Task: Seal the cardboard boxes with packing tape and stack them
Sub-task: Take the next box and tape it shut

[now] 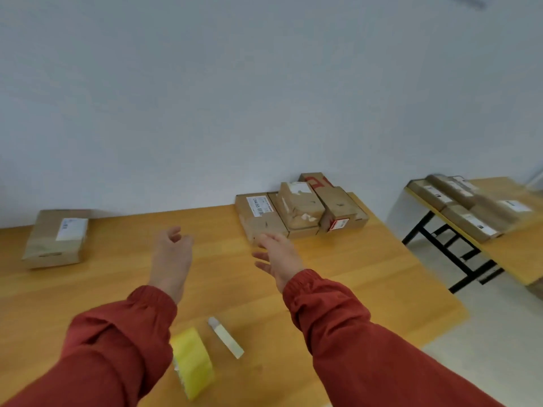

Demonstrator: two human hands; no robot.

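Left hand and right hand hovered empty, fingers spread; the centre-frame labelled box wanted gripping by opposite sides.

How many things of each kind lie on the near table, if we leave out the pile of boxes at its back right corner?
Cardboard box: 1
Yellow tape roll: 1
Small white tool: 1
Total: 3

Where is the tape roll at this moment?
In the head view, the yellow tape roll lies on the near side of the table, low and left of centre, beside the left sleeve, with a white tool just to its right.
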